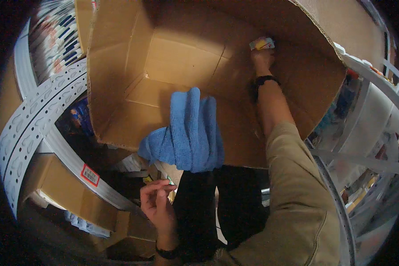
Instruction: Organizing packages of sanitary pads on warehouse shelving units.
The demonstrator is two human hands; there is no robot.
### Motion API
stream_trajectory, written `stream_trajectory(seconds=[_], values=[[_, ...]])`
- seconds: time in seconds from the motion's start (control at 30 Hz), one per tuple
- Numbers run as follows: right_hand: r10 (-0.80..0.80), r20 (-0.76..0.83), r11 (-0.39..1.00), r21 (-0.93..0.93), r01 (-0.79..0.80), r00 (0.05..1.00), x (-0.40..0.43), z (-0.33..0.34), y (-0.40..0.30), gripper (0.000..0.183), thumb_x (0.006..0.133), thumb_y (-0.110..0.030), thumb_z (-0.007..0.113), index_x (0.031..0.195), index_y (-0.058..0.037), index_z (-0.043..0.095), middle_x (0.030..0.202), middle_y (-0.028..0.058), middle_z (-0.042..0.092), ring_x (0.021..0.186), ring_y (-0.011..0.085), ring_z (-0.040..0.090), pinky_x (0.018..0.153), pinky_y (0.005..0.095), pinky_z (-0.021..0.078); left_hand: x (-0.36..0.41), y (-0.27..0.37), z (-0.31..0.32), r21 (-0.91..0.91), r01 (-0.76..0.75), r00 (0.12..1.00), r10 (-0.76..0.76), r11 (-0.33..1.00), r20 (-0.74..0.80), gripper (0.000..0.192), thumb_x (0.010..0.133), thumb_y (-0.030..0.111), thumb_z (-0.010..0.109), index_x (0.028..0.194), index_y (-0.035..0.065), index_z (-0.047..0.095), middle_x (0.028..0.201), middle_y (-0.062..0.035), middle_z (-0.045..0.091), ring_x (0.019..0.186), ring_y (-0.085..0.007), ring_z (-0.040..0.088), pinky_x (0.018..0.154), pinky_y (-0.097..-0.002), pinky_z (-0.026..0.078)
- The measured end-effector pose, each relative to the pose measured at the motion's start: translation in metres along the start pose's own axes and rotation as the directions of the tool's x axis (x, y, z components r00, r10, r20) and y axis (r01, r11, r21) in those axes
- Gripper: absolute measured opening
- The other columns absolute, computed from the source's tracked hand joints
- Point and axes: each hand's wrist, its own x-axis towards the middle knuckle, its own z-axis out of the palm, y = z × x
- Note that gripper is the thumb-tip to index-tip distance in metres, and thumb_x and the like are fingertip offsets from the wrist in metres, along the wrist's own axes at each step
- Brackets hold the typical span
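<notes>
A large cardboard box (179, 63) stands before me with its mouth towards me. My right hand (263, 61) reaches deep inside it, near the right wall, and grips a small pack (262, 44) with yellow and pale blue on it. Its contents cannot be made out. Over the near rim of the box hangs a folded blue terry cloth (194, 136). Below the cloth, in front of my legs, my left hand (158, 201) is raised with bent fingers and thumb apart; I see nothing held in it.
On the left, perforated metal shelf uprights (36, 99) and a beam with a red-edged label (90, 175) frame the space. A smaller cardboard box (69, 193) sits below them. Plastic-wrapped goods (58, 36) fill the upper left. Translucent sheeting (369, 116) and a metal rail (335, 206) stand at right.
</notes>
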Motion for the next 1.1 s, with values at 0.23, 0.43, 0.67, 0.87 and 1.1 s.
stream_trajectory(seconds=[0.23,0.43,0.67,0.87,1.1], values=[[-0.036,0.181,0.983,-0.170,0.068,0.983,-0.019,0.003,0.003,0.091,0.083,-0.044,0.068,0.152,-0.0003,0.027,0.144,0.0258,0.048,0.131,0.0405,0.051,0.107,0.0456,0.0442,-0.009,0.023,0.018,0.109,0.083,0.993,-0.092,0.991,0.079,0.013,0.100,0.006,0.053,0.111,-0.0003,0.056,0.112,-0.0150,0.066,0.092,-0.0210,0.068,0.085,-0.0340,0.055],[-0.201,0.174,0.966,0.197,0.166,0.964,0.017,-0.001,-0.033,0.078,0.084,-0.050,0.068,0.148,-0.0132,0.042,0.149,0.0215,0.046,0.133,0.0392,0.049,0.108,0.0467,0.0418,0.003,0.030,0.018,0.041,-0.050,0.983,0.042,0.998,0.180,0.017,0.096,0.004,0.058,0.113,-0.0014,0.058,0.115,-0.0185,0.066,0.095,-0.0248,0.069,0.089,-0.0361,0.055],[-0.617,0.196,0.658,-0.402,0.636,0.762,-0.006,0.030,-0.042,0.043,0.098,-0.032,0.056,0.136,-0.0116,0.051,0.119,0.0149,0.065,0.099,0.0326,0.067,0.085,0.0442,0.0548,0.033,0.022,0.018,0.085,0.041,0.996,-0.047,0.996,0.075,0.015,0.097,0.003,0.057,0.111,-0.0005,0.058,0.116,-0.0164,0.066,0.094,-0.0219,0.069,0.087,-0.0339,0.056],[-0.824,0.416,0.555,0.730,0.399,0.385,-0.223,-0.204,-0.126,0.067,0.087,-0.012,0.075,0.137,-0.0112,0.030,0.104,0.0113,0.065,0.088,0.0182,0.063,0.076,0.0351,0.0541,0.050,0.091,0.036,0.032,-0.046,0.987,0.041,0.998,0.154,0.043,0.095,0.004,0.063,0.135,0.0034,0.046,0.138,-0.0161,0.053,0.120,-0.0250,0.058,0.097,-0.0358,0.051],[-0.944,0.326,0.312,0.935,-0.169,0.057,-0.345,-0.255,-0.118,0.070,0.086,-0.032,0.079,0.137,-0.0030,0.040,0.129,0.0119,0.055,0.122,0.0216,0.053,0.103,0.0359,0.0437,0.010,0.136,0.010,-0.225,0.048,0.972,0.006,0.973,0.235,0.061,0.088,-0.002,0.068,0.143,-0.0041,0.041,0.130,-0.0137,0.057,0.115,-0.0207,0.060,0.094,-0.0329,0.054]])
